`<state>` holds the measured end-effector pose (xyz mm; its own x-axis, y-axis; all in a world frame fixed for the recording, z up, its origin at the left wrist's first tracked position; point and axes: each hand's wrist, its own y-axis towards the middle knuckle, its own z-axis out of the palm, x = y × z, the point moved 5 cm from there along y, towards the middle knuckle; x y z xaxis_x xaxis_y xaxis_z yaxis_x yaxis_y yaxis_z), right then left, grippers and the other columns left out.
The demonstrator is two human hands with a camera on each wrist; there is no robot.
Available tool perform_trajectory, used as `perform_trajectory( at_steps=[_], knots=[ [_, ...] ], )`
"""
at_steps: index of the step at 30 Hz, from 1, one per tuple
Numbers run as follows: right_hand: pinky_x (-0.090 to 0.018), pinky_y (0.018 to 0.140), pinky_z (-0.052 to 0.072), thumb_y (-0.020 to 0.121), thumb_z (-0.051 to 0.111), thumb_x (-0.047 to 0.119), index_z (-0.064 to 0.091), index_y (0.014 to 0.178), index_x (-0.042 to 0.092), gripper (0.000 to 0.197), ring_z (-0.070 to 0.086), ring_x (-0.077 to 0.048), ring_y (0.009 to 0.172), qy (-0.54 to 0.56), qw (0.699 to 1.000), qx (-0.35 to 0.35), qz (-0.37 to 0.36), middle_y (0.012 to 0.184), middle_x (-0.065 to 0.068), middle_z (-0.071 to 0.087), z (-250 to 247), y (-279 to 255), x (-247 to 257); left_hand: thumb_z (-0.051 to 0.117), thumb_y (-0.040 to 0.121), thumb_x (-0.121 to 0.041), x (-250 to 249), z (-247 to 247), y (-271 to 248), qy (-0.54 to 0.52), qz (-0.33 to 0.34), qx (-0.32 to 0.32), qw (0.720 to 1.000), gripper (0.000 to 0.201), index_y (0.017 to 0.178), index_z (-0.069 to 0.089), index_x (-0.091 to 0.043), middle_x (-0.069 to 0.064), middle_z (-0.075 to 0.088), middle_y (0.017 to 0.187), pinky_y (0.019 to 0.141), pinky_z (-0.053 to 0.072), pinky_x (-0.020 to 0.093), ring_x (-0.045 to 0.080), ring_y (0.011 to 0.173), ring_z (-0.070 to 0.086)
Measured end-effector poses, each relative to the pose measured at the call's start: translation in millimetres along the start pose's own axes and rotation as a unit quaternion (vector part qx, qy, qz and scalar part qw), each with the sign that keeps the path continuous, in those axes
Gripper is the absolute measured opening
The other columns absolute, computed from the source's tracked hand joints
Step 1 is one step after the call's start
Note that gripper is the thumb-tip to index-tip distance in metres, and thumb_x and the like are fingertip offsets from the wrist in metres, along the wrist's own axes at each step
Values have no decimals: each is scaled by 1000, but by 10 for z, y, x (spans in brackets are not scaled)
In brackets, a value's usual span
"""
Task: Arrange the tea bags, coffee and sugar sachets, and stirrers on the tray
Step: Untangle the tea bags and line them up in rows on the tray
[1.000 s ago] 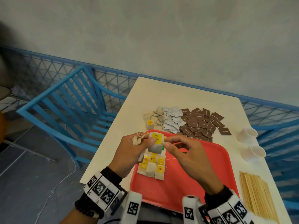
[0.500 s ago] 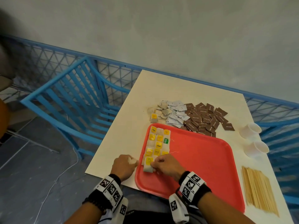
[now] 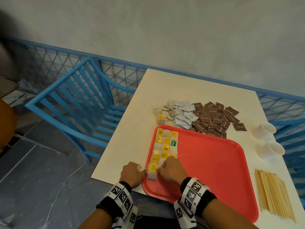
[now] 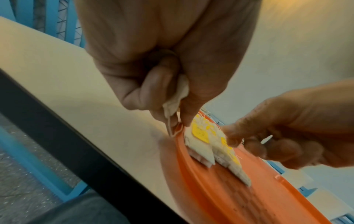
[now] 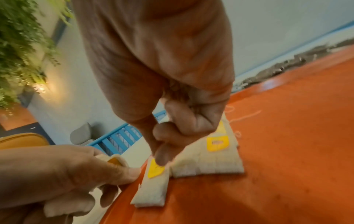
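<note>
Both your hands are down at the near left corner of the tray (image 3: 214,171). Your right hand (image 3: 173,171) sits knuckles-up over the tray floor, fingers curled under, thumb and forefinger tips pinching the top edge of the nearest tea bag (image 3: 152,171), right on its yellow tag. That bag lies flat at the near end of the left column of tea bags (image 3: 165,146). Your left hand (image 3: 132,174) rests on the table (image 3: 181,90) just outside the tray rim, fingers curled round spare bags (image 4: 178,97), thumb tip touching the rim beside the nearest bag.

A second ago both hands were up in the air, working a bag between the fingertips above the tray; half a second ago they had already dropped to this corner, and little has shifted since.

Beyond the tray the loose tea bags (image 3: 166,111), white sachets (image 3: 184,116) and brown sachets (image 3: 214,118) lie heaped on the table, the stirrers (image 3: 274,194) to the tray's right.
</note>
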<state>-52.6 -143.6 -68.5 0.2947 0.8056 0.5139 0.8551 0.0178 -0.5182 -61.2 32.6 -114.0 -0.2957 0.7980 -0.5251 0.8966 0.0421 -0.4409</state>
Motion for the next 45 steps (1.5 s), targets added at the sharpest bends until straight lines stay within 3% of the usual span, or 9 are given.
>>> perform_trajectory(
  at_steps=[3, 8, 14, 19, 25, 29, 34, 41, 45],
  knots=[
    [-24, 45, 34, 88, 59, 22, 45, 56, 15, 36, 43, -15, 52, -59, 997, 55, -14, 59, -2, 45, -14, -71, -27, 57, 90, -47, 5, 10, 5, -12, -3, 9, 1000, 49, 52, 45, -18, 8, 66, 74, 66, 33, 28, 31, 84, 63],
    [-34, 71, 57, 82, 63, 29, 72, 83, 6, 25, 69, -27, 86, -39, 991, 126, -26, 91, -12, 72, 167, -93, -42, 60, 91, -41, -27, -3, -22, -17, 0, 4, 1000, 48, 51, 46, -19, -5, 55, 60, 55, 29, 22, 21, 69, 53],
    [-24, 56, 44, 86, 59, 20, 64, 64, 9, 25, 57, -18, 66, -14, 993, 119, -24, 66, -5, 61, 82, -97, -42, 62, 92, -34, -82, -58, -52, -22, 4, -25, 999, 46, 51, 47, -20, -10, 49, 55, 52, 26, 21, 10, 58, 46],
    [-37, 74, 59, 86, 60, 13, 75, 87, 2, 19, 64, -19, 71, -21, 987, 155, -32, 88, -16, 74, 32, -82, -26, 63, 91, -34, -78, -72, -39, -43, -10, -20, 999, 44, 52, 50, -20, -8, 52, 57, 62, 33, 25, 18, 65, 52],
    [-31, 65, 51, 91, 64, 26, 75, 83, 8, 23, 65, -17, 75, -65, 995, 65, -50, 85, -3, 74, -499, -166, -243, 62, 90, -38, -92, -59, 25, -36, -5, 14, 999, 37, 59, 55, -19, -5, 60, 65, 50, 31, 17, 10, 62, 54],
    [-28, 71, 48, 91, 65, 36, 73, 83, 16, 23, 64, -12, 78, -76, 996, -55, 10, 87, 2, 72, -1084, -368, -884, 62, 90, -35, -136, -70, 54, 3, 12, 0, 1000, 42, 52, 51, -19, -7, 56, 58, 48, 28, 16, 7, 56, 52],
    [-14, 57, 36, 90, 69, 36, 70, 73, 20, 23, 61, -4, 69, -32, 994, -104, 34, 73, 7, 68, -1384, -630, -1548, 68, 88, -32, -234, -113, 80, -16, 2, -18, 1000, 47, 50, 45, -19, -5, 51, 55, 53, 29, 24, 19, 62, 52],
    [-23, 61, 44, 88, 71, 36, 69, 69, 25, 22, 59, -6, 60, 40, 990, -136, -2, 66, 4, 68, -1267, -720, -1502, 68, 88, -36, -291, -124, 161, 5, -18, -23, 1000, 43, 53, 48, -20, 7, 65, 71, 66, 34, 28, 34, 91, 64],
    [-18, 63, 44, 89, 70, 34, 71, 78, 27, 13, 61, -4, 67, 42, 990, -123, -56, 73, 5, 70, -1215, -804, -1141, 58, 91, -57, -369, -299, 16, 43, -4, -30, 999, 48, 71, 64, -14, 0, 69, 75, 65, 37, 30, 23, 80, 66]
  ],
)
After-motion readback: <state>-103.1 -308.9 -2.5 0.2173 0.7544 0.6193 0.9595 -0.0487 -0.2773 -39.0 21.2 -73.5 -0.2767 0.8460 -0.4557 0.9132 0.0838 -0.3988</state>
